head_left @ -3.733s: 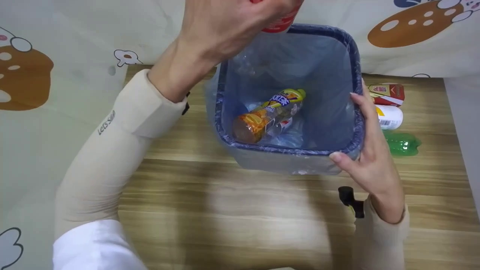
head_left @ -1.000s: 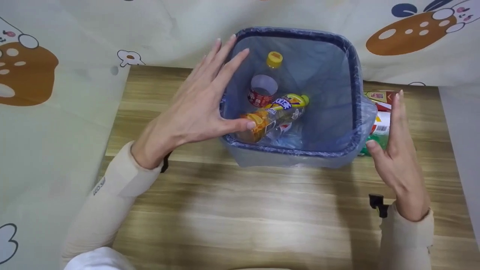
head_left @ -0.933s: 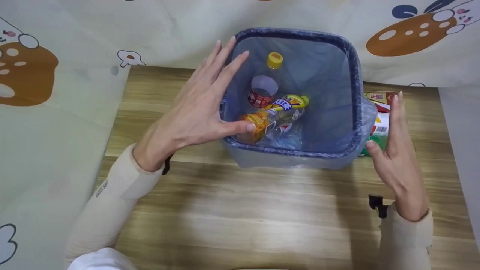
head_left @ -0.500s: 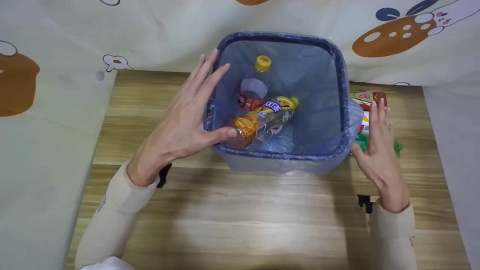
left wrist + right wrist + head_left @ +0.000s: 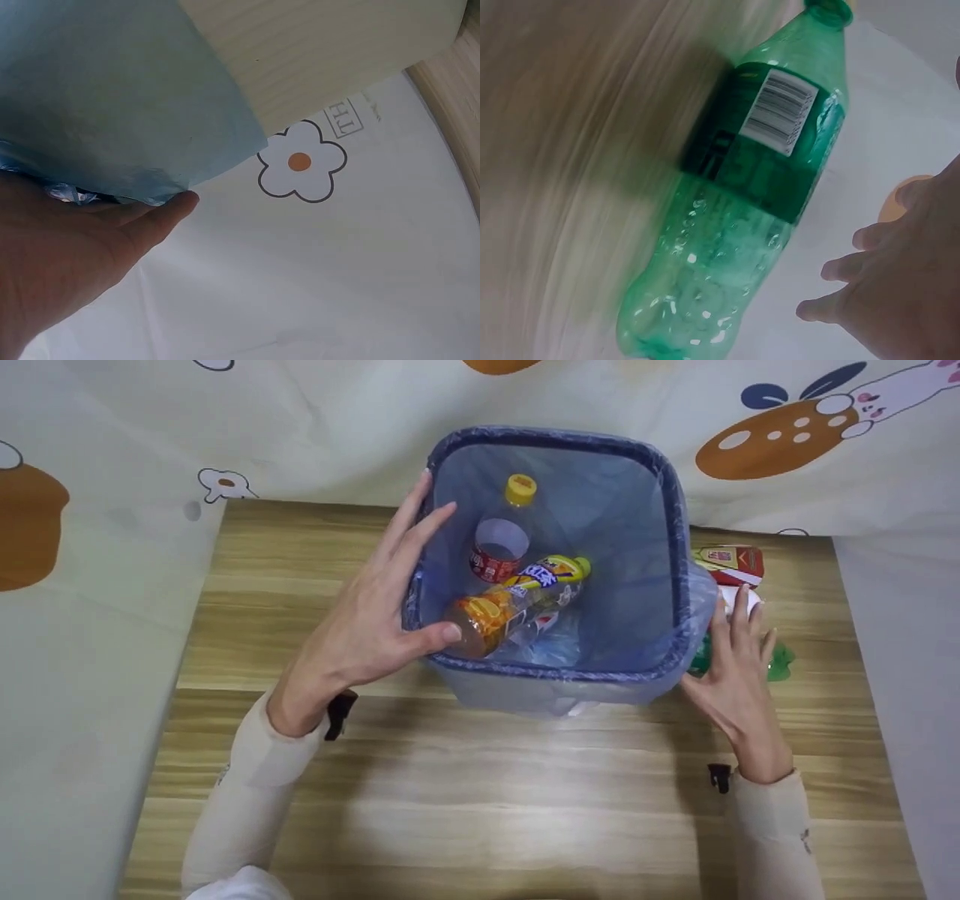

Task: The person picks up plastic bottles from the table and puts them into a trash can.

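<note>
In the head view, a bin (image 5: 678, 540) lined with a translucent bluish bag stands on the table. Inside lie an orange-and-yellow-labelled drink bottle (image 5: 517, 596) and a yellow-capped bottle (image 5: 501, 562) with a red label. My left hand (image 5: 364, 619) rests at the bin's left rim, fingers extended and thumb reaching over the front corner. To the right of the bin, my right hand (image 5: 739, 682) hovers over a green plastic bottle (image 5: 742, 172), fingers spread, holding nothing. That bottle lies on its side, apart from the fingers in the right wrist view.
Beside the green bottle lie a white can (image 5: 746, 598) and a red carton-like item (image 5: 741, 566), both partly covered. A patterned cloth (image 5: 352, 427) backs the wooden table (image 5: 480, 810). The bin hides part of the things at right.
The red-labelled bottle held by my left hand at first is now inside the bin. My left hand has come down to the rim. My right hand has left the rim for the green bottle.
</note>
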A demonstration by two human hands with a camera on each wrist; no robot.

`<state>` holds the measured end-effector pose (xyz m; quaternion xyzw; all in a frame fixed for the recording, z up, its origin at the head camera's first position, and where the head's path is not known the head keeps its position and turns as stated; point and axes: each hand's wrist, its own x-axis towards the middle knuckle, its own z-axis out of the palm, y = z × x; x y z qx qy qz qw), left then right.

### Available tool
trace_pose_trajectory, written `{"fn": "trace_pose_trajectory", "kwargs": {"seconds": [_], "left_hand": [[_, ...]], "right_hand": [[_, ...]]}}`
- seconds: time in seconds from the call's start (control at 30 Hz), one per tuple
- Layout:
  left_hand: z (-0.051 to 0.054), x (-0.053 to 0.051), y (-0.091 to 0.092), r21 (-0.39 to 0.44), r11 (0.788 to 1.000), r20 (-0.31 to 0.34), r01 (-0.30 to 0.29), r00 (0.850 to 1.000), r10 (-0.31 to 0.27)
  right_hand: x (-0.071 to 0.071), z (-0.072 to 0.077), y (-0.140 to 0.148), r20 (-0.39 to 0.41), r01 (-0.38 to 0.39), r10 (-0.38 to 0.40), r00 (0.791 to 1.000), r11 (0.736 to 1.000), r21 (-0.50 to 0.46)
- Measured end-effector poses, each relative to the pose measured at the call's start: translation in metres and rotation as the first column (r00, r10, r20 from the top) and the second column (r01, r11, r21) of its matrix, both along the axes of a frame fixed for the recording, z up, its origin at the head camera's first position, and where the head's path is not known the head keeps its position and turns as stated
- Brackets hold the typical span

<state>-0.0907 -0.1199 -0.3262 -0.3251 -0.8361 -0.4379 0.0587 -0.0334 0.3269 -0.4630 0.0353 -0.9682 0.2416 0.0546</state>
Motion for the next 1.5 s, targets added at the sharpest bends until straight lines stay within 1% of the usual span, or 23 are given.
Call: {"fn": "trace_pose_trajectory", "kwargs": {"seconds": [0.13,0.3,0.4,0.5,0.53,0.6,0.67,0.73,0.77,0.8,0.83,0.9,1.07,1.17,1.27,1.33,1.4,1.5], "left_hand": [[-0.003,0.001,0.000,0.033,0.999,-0.003,0.012,1.000,-0.012],[-0.008,0.002,0.002,0.090,0.996,-0.004,0.018,1.000,-0.018],[-0.012,0.003,0.005,0.163,0.986,0.010,0.023,1.000,-0.025],[-0.016,0.005,0.010,0.258,0.966,0.032,0.021,0.999,-0.031],[-0.018,0.005,0.012,0.303,0.953,0.050,0.024,0.998,-0.041],[-0.020,0.006,0.016,0.399,0.917,0.103,0.027,0.992,-0.073],[-0.022,0.009,0.020,0.493,0.870,0.159,0.023,0.980,-0.116],[-0.024,0.011,0.022,0.567,0.824,0.198,0.011,0.969,-0.150],[-0.025,0.012,0.023,0.588,0.809,0.209,0.002,0.966,-0.154],[-0.026,0.013,0.023,0.601,0.799,0.217,-0.008,0.964,-0.153],[-0.027,0.014,0.023,0.607,0.794,0.220,-0.018,0.964,-0.146],[-0.028,0.015,0.023,0.613,0.789,0.223,-0.031,0.965,-0.135],[-0.029,0.015,0.022,0.613,0.789,0.234,-0.040,0.963,-0.133],[-0.030,0.014,0.024,0.615,0.788,0.229,-0.036,0.964,-0.135],[-0.031,0.014,0.025,0.616,0.787,0.225,-0.034,0.965,-0.135],[-0.031,0.013,0.026,0.616,0.787,0.226,-0.035,0.965,-0.134],[-0.032,0.013,0.026,0.616,0.787,0.230,-0.035,0.963,-0.137],[-0.033,0.012,0.027,0.618,0.786,0.238,-0.031,0.960,-0.149]], "right_hand": [[0.001,-0.002,0.005,0.011,-0.007,0.007,1.000,1.000,0.020],[0.005,-0.011,0.008,0.010,-0.015,0.014,1.000,0.999,0.037],[0.009,-0.016,0.008,0.031,-0.017,0.016,0.999,0.999,0.049],[0.013,-0.020,0.007,0.068,-0.022,0.017,0.998,0.998,0.065],[0.014,-0.020,0.006,0.081,-0.023,0.017,0.997,0.997,0.072],[0.015,-0.020,0.004,0.110,-0.025,0.015,0.994,0.995,0.092],[0.015,-0.018,0.001,0.143,-0.031,0.013,0.990,0.992,0.123],[0.015,-0.015,-0.001,0.177,-0.041,0.013,0.984,0.987,0.154],[0.014,-0.014,-0.002,0.195,-0.048,0.015,0.981,0.985,0.167],[0.013,-0.012,-0.003,0.213,-0.057,0.018,0.977,0.982,0.179],[0.013,-0.011,-0.004,0.228,-0.064,0.020,0.973,0.980,0.187],[0.012,-0.007,-0.006,0.260,-0.078,0.024,0.965,0.977,0.199],[0.010,-0.001,-0.009,0.334,-0.099,0.028,0.942,0.975,0.197],[0.010,0.000,-0.011,0.345,-0.094,0.021,0.938,0.976,0.197],[0.010,0.003,-0.015,0.353,-0.078,-0.002,0.936,0.974,0.211],[0.009,0.003,-0.019,0.384,-0.074,-0.013,0.923,0.975,0.211],[0.009,-0.002,-0.024,0.377,-0.094,0.029,0.926,0.983,0.156],[0.009,-0.012,-0.029,0.328,-0.149,0.124,0.937,0.987,0.052]]}}
